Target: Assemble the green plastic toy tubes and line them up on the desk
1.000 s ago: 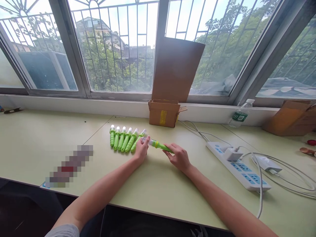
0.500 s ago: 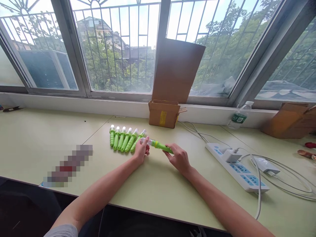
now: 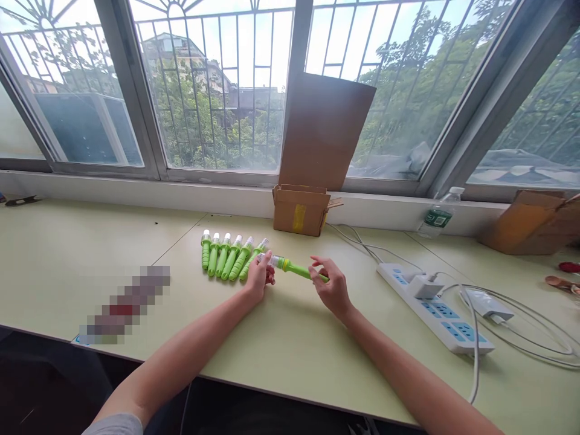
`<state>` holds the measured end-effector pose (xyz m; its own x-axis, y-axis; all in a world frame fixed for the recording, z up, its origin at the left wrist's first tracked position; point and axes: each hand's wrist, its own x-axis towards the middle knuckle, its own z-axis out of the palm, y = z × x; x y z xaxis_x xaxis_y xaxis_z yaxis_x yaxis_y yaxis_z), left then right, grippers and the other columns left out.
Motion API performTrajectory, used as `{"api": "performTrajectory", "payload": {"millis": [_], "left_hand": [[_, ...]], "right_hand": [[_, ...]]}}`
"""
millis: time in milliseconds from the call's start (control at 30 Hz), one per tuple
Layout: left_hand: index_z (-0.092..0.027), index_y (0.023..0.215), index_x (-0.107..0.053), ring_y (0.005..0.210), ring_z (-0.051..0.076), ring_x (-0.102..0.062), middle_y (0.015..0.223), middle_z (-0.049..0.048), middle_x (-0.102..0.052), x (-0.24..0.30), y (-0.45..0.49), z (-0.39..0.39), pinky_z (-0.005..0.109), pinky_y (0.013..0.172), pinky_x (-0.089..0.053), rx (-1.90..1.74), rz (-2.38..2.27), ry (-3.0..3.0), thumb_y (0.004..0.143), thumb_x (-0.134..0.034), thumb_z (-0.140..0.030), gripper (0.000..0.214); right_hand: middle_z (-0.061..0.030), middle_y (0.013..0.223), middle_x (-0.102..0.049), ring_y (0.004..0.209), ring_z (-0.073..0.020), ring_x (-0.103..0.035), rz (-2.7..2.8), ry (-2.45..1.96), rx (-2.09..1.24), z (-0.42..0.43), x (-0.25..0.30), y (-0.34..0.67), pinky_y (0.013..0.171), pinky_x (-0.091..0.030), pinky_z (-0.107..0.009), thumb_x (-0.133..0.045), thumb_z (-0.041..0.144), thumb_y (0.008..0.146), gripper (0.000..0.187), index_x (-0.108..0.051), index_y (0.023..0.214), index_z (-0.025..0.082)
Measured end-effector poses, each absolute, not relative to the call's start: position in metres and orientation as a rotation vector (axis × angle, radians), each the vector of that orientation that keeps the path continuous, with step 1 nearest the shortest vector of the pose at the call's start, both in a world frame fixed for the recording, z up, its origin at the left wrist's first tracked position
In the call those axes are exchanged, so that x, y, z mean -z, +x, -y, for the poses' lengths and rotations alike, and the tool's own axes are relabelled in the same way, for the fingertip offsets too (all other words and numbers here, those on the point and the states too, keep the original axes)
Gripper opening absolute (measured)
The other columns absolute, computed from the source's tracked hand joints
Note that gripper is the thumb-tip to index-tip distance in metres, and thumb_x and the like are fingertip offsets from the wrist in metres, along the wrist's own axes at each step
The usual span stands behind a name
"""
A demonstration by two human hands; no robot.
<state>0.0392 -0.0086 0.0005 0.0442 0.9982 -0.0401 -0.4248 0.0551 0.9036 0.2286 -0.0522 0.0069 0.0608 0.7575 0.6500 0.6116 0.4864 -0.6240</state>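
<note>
I hold a green pen-like tool (image 3: 296, 269) with a clear capped tip level above the pale green table (image 3: 290, 344). My left hand (image 3: 259, 279) is closed around its clear tip end. My right hand (image 3: 333, 288) pinches the green handle's far end with thumb and fingers. Just left of my left hand lies a row of several identical green tools (image 3: 229, 258), side by side, clear tips pointing to the window.
A small open cardboard box (image 3: 299, 209) stands behind the tools at the sill, a large cardboard sheet (image 3: 324, 130) leaning on the window. A white power strip (image 3: 435, 308) with chargers and cables lies at right. A water bottle (image 3: 438, 212) and another cardboard box (image 3: 530, 220) sit far right.
My right hand slid along the handle toward its far end and lifted into a fingertip pinch. The left hand stayed on the tip; the tool barely moved.
</note>
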Motion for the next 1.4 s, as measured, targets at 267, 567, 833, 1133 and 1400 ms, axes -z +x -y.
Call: {"api": "performTrajectory", "payload": {"millis": [267, 567, 833, 1133, 1400], "left_hand": [[-0.017, 0.084, -0.046, 0.038, 0.007, -0.042, 0.055, -0.0033, -0.05, -0.0039, 0.0404, 0.0134, 0.022, 0.04, -0.039, -1.303, -0.851, 0.788, 0.07, -0.062, -0.053, 0.042], [-0.017, 0.09, -0.045, 0.043, 0.009, -0.05, 0.06, -0.0001, -0.055, -0.0037, 0.0378, 0.0119, 0.024, 0.044, -0.045, -1.27, -0.844, 0.776, 0.071, -0.063, -0.053, 0.045], [-0.017, 0.089, -0.044, 0.042, 0.01, -0.05, 0.059, -0.0003, -0.056, -0.0046, 0.0374, 0.0119, 0.024, 0.045, -0.045, -1.239, -0.841, 0.811, 0.069, -0.065, -0.052, 0.045], [-0.016, 0.089, -0.046, 0.042, 0.01, -0.05, 0.06, 0.0001, -0.055, -0.0042, 0.0374, 0.0119, 0.024, 0.045, -0.045, -1.241, -0.827, 0.808, 0.069, -0.063, -0.055, 0.047], [-0.015, 0.092, -0.047, 0.043, 0.01, -0.049, 0.062, 0.0014, -0.056, -0.003, 0.0369, 0.011, 0.025, 0.045, -0.045, -1.238, -0.818, 0.8, 0.07, -0.062, -0.054, 0.047]], "right_hand": [[-0.0055, 0.095, -0.057, 0.062, -0.0143, -0.062, 1.239, -1.076, -0.559, 0.0457, -0.0084, 0.2351, 0.06, -0.057, -0.036, -0.055, 0.037, 0.081, 0.032, -0.058, 0.107, 0.018], [-0.0042, 0.087, -0.059, 0.071, -0.0192, -0.066, 1.132, -1.023, -0.658, 0.0485, -0.0124, 0.2303, 0.063, -0.059, -0.039, -0.062, 0.042, 0.077, 0.042, -0.054, 0.109, 0.017], [-0.0015, 0.068, -0.061, 0.049, -0.0141, -0.06, 1.131, -1.134, -0.63, 0.0432, -0.0126, 0.2367, 0.044, -0.051, -0.027, -0.063, 0.051, 0.074, 0.045, -0.059, 0.101, 0.015], [0.002, 0.05, -0.053, 0.041, -0.012, -0.05, 1.169, -1.056, -0.754, 0.045, -0.0097, 0.2357, 0.037, -0.041, -0.024, -0.054, 0.048, 0.081, 0.035, -0.061, 0.091, 0.015], [0.0003, 0.06, -0.06, 0.045, -0.0135, -0.056, 1.102, -0.974, -0.866, 0.0472, -0.0125, 0.2352, 0.041, -0.048, -0.027, -0.058, 0.045, 0.079, 0.033, -0.054, 0.095, 0.017]]}}
